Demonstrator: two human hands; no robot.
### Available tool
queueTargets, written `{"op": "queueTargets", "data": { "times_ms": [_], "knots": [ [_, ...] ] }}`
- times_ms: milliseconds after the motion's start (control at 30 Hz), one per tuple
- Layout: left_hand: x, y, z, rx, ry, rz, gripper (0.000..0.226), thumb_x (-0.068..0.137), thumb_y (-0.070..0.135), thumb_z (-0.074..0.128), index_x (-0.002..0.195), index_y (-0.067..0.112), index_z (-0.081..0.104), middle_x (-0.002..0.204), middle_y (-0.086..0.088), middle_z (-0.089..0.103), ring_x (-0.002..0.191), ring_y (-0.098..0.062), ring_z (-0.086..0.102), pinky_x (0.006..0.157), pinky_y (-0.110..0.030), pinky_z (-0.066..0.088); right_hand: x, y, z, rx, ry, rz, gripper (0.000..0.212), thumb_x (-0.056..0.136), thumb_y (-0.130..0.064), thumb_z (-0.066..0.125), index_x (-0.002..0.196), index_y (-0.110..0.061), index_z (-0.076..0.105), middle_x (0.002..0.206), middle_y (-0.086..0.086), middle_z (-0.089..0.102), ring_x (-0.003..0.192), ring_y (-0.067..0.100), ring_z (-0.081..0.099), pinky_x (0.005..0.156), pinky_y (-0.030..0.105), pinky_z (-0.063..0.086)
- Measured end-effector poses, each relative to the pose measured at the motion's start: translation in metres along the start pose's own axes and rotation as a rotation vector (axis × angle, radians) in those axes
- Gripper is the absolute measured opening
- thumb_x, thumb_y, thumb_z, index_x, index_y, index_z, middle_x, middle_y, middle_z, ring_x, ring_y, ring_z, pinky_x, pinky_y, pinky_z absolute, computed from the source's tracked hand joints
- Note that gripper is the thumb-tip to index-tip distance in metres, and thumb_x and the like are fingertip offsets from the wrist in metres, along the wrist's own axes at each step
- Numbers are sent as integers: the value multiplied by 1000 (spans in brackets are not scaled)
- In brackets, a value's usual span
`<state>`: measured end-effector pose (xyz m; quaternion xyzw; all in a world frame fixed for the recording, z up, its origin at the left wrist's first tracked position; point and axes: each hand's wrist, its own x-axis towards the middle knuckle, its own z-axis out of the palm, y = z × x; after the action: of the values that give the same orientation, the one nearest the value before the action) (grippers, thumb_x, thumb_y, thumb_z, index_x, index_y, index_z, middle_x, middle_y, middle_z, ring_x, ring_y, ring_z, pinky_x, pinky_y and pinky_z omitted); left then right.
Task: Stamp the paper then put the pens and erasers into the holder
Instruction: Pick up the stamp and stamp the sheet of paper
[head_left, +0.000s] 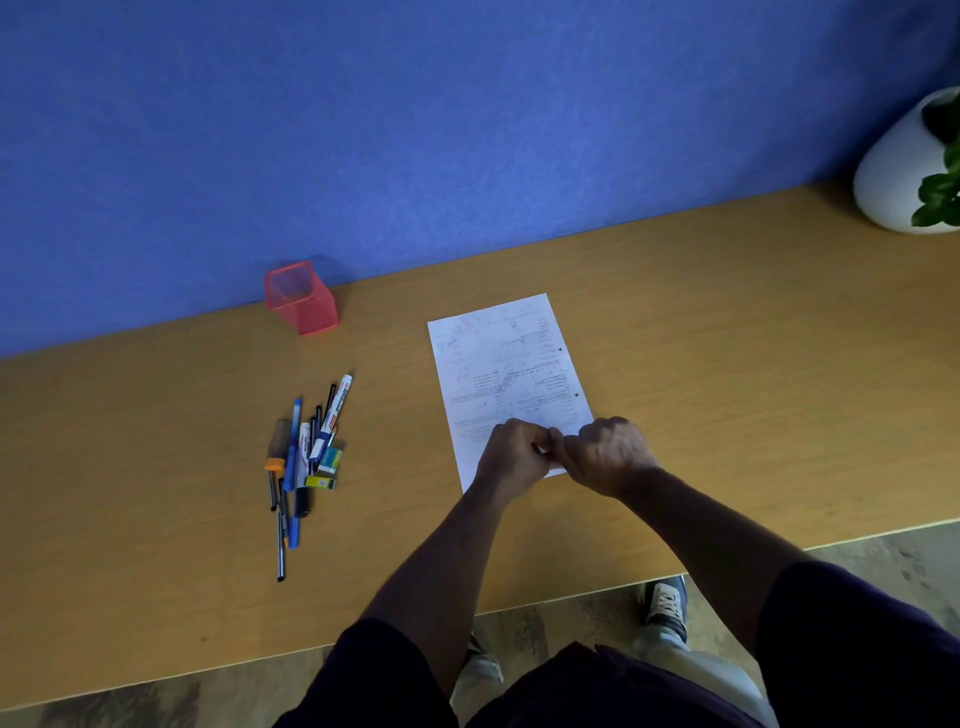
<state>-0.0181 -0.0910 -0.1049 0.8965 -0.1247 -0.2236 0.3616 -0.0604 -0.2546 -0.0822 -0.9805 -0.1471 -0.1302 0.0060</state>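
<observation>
A printed white paper (506, 371) lies on the wooden desk (727, 364). My left hand (511, 457) and my right hand (608, 454) meet over the paper's near end, both with fingers curled shut and fingertips touching each other. Whether anything small sits between them is hidden; no stamp shows anywhere. To the left lies a pile of pens and markers (304, 447) with two small erasers (328, 467) at its right side. A red mesh holder (301, 297) stands upright and empty-looking by the blue wall, behind the pile.
A white plant pot (904, 161) with green leaves stands at the desk's far right. The blue wall (415, 130) runs along the back edge. The desk's front edge is close to my body, with the floor and my shoes below.
</observation>
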Motion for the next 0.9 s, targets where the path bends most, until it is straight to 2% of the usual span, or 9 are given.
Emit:
{"op": "queueTargets", "data": {
  "times_ms": [133,267,433,500,567,633,767,900],
  "knots": [
    [0,-1,0,-16,4,-4,14,78,32,85,76,20,77,65,21,69,68,5,64,66,-22,55,0,4,4,13,20,-26,53,96,-29,49,44,-16,44,36,0,39,28,21,34,41,20,24],
    [0,-1,2,-8,7,-1,15,78,32,85,85,20,79,82,13,76,68,6,61,66,-14,49,1,7,9,37,17,-64,50,94,-26,55,47,-16,44,36,0,37,27,21,31,40,20,25],
    [4,-2,5,-10,-10,1,14,79,29,85,88,20,81,89,9,78,80,-5,68,75,-19,53,-1,9,15,52,30,-56,51,95,-28,55,48,-17,42,37,-1,36,29,20,28,42,20,23],
    [6,-3,5,0,-8,2,13,80,29,84,88,18,81,91,8,79,80,-4,66,75,-17,52,0,9,16,53,47,-55,50,94,-27,55,47,-17,42,37,0,37,28,21,30,42,20,23],
    [6,-3,5,2,-15,4,11,81,27,84,86,17,81,89,7,79,80,-4,66,76,-20,55,0,9,16,53,40,-56,49,95,-26,54,48,-17,42,37,0,36,28,21,30,41,20,24],
    [6,-4,6,-5,-26,0,11,80,27,85,87,19,81,89,8,79,76,-1,65,75,-21,55,-3,9,17,55,30,-52,49,96,-27,54,49,-17,43,38,0,38,29,21,30,41,21,26],
    [8,-5,7,-1,-24,-7,12,79,28,85,87,21,81,91,10,78,68,11,57,71,-10,45,0,7,16,68,23,-41,51,99,-29,46,49,-18,45,38,-1,39,28,19,32,39,21,27],
    [8,-2,5,-6,-27,-16,12,80,30,84,85,20,81,88,8,78,78,-4,67,75,-20,54,4,8,15,85,27,-16,53,99,-28,44,47,-17,46,36,0,40,27,21,35,36,22,33]
  ]
}}
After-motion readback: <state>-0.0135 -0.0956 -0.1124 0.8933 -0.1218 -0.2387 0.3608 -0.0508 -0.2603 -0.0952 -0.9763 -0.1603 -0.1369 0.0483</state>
